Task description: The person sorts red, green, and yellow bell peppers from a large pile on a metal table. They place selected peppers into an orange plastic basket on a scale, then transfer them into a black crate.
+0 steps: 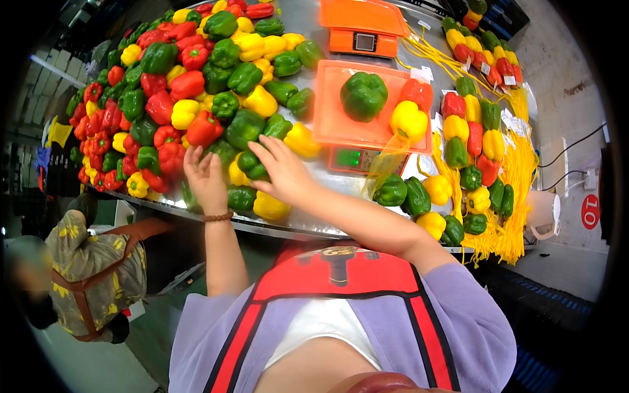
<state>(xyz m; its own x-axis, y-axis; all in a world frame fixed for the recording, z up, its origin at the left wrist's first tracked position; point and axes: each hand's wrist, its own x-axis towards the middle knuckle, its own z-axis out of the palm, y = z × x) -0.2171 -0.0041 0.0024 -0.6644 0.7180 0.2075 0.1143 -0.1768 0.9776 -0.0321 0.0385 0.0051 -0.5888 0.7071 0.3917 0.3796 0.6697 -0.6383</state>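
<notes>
My left hand [205,181], a beaded bracelet at its wrist, lies palm up with parted fingers at the near edge of a big heap of red, green and yellow bell peppers. Beside it, my right hand [282,172] reaches over a dark green bell pepper [251,165], its fingers spread at the pepper's side; whether it grips the pepper cannot be told. An orange scale tray [327,105] to the right holds a green bell pepper [364,97], a red one [416,93] and a yellow one [409,121], with yellow netting [388,162] hanging from the tray.
A second orange scale [363,24] stands behind. At right lie netted peppers [474,137] in rows, a thick bundle of yellow net bags [511,231] and a white mug [544,213]. Loose peppers [417,195] lie by the near edge. Another person [98,275] is at the left.
</notes>
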